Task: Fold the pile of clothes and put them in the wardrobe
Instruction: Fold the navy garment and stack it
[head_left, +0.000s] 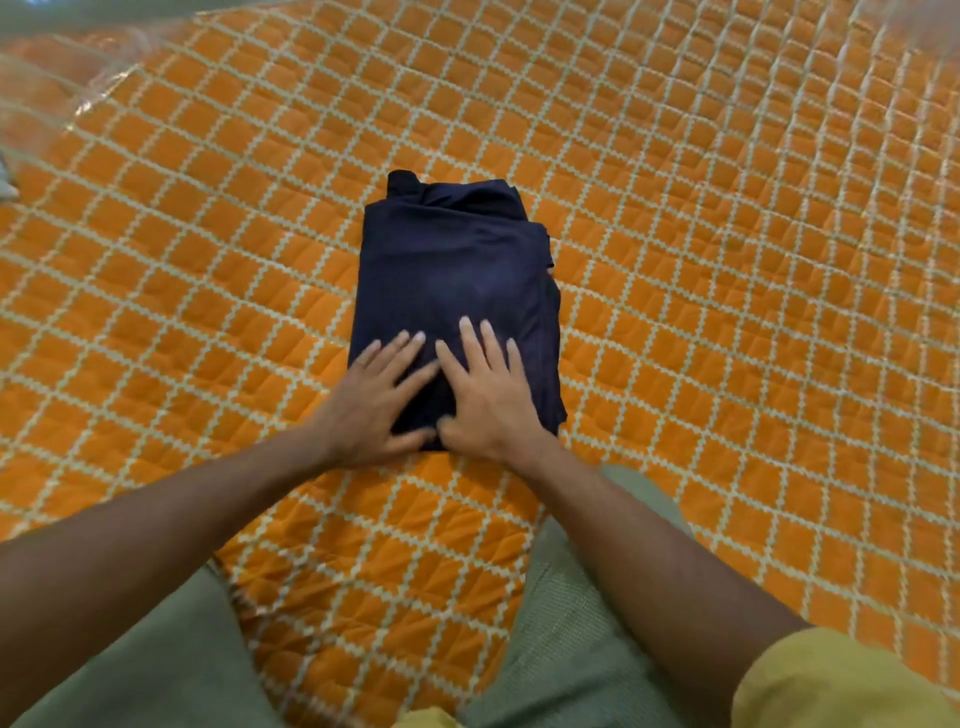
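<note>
A dark navy garment (452, 260), folded into a rectangle, lies in the middle of the orange quilted bedspread (727, 260). My left hand (376, 397) lies flat on its near left corner with the fingers spread. Beside it, my right hand (485, 395) presses flat on the near edge of the same garment, fingers straight. The two hands almost touch at the thumbs. Neither hand grips the cloth. No wardrobe and no other clothes of the pile are in view.
The bedspread with its white grid pattern fills most of the view. My knees in green trousers (571, 623) rest on its near edge. A pale object (8, 182) shows at the far left edge.
</note>
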